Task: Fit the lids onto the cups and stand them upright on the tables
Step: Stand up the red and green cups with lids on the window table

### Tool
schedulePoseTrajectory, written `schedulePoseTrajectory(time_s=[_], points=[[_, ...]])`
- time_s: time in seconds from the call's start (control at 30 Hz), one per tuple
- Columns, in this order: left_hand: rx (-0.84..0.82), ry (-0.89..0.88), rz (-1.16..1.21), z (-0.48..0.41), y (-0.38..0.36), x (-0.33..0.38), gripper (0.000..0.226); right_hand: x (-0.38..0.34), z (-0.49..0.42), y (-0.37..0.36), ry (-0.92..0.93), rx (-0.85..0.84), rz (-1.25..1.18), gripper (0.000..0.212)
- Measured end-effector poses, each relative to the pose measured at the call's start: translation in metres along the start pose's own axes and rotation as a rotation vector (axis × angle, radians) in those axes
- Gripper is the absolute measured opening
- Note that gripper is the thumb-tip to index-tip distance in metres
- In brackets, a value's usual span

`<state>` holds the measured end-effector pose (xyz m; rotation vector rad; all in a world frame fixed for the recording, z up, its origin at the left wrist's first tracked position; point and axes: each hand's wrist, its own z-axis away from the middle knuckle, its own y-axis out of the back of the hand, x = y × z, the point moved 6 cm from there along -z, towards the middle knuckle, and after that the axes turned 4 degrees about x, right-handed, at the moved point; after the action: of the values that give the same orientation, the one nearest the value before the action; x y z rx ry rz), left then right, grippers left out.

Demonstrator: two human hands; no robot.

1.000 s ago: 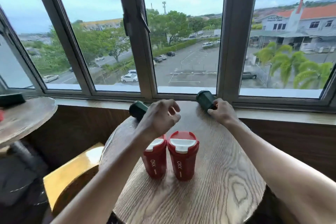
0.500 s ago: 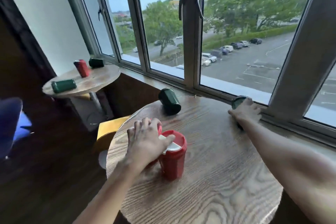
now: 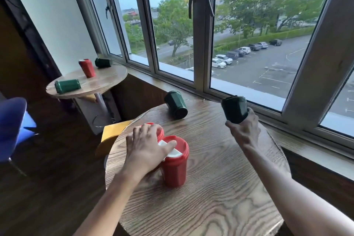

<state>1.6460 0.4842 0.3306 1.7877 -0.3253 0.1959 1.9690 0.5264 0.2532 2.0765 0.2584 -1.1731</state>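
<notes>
Head view: right hand [image 3: 244, 132] wraps its fingers [image 3: 229, 125] round a green cup [image 3: 234, 109], lifted off the desk [image 3: 220, 188], likely to stand it. Left hand [image 3: 145, 147] rests spread over two upright red cups [image 3: 175, 165], probably steadying them.

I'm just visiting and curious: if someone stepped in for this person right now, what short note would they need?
Left hand: resting flat on the lids of the two upright red plastic cups on the near round wooden table.
Right hand: gripping a dark green cup, lifted off the table.
Done: both red cups lidded and standing.
Left: stand the held cup; another dark green cup lying on its side here. On the far round table, two green cups lie down and one red cup stands.
</notes>
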Motion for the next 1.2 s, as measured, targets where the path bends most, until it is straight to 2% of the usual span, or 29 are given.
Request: schedulePoseTrajectory(time_s=[0.17, 0.3, 0.43, 0.67, 0.77, 0.9, 1.0, 1.1, 1.2], points=[[0.008, -0.012, 0.014, 0.000, 0.000, 0.000, 0.054, -0.023, 0.040, -0.015, 0.049, -0.121, -0.192, 0.084], [0.021, -0.022, 0.021, 0.002, 0.000, -0.001, 0.054, -0.030, 0.068, -0.033, 0.080, -0.198, -0.199, 0.081], [0.022, -0.035, 0.027, 0.002, -0.001, -0.002, 0.052, -0.032, 0.085, -0.040, 0.056, -0.236, -0.206, 0.092], [0.030, -0.052, 0.031, 0.002, 0.000, -0.001, 0.050, -0.039, 0.094, -0.040, 0.056, -0.332, -0.460, 0.108], [0.029, -0.053, 0.030, 0.002, 0.000, -0.002, 0.050, -0.048, 0.089, -0.032, 0.086, -0.495, -0.587, 0.110], [0.029, -0.061, 0.023, 0.002, -0.001, -0.002, 0.051, -0.057, 0.080, -0.019, 0.185, -0.738, -0.574, 0.089], [0.026, -0.059, 0.018, 0.003, -0.001, -0.002, 0.053, -0.055, 0.076, -0.017, 0.206, -0.641, -0.501, 0.085], [0.029, -0.065, 0.017, 0.003, 0.000, -0.001, 0.052, -0.045, 0.077, -0.022, 0.239, -0.483, -0.365, 0.100], [0.027, -0.069, 0.019, 0.004, 0.000, -0.001, 0.054, -0.043, 0.075, -0.025, 0.227, -0.509, -0.331, 0.098]])
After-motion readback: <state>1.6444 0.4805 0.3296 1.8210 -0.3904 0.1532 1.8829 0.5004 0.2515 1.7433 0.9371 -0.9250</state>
